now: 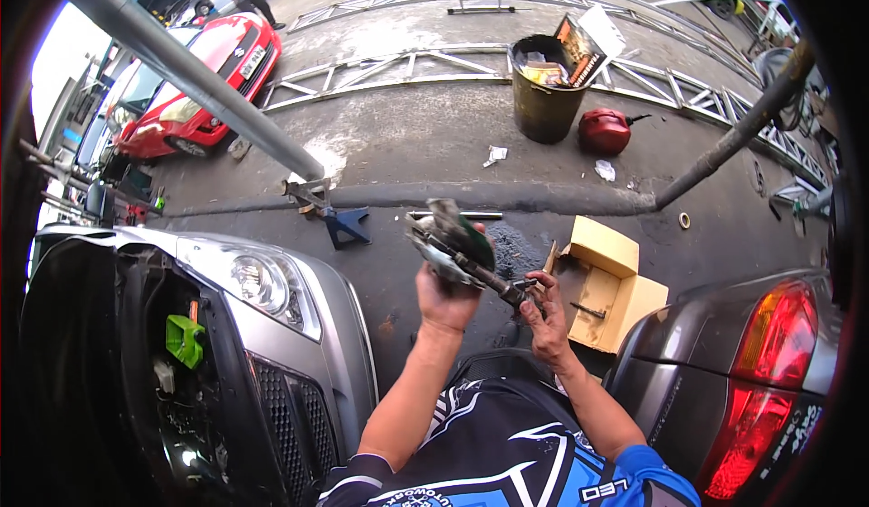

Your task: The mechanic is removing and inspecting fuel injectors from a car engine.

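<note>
My left hand point(446, 303) is closed around a dirty grey-and-green cloth point(433, 234), bunched about the upper end of a part. That part is a dark, slender, rod-shaped metal piece point(489, 278), slanting down to the right between my hands. At its lower end, the fingers of my right hand point(545, 322) grip it, thumb underneath. A small branch or fitting sticks out near those fingers. How far the part runs inside the cloth is hidden.
An opened cardboard box point(625, 281) holds a small dark metal piece point(589, 310). A silver car front point(272, 281) with its hood up stands left, a dark car's rear point(688, 362) right. Beyond are a blue stand point(346, 226), bucket point(546, 109), red canister point(605, 132) and slanting poles point(199, 81).
</note>
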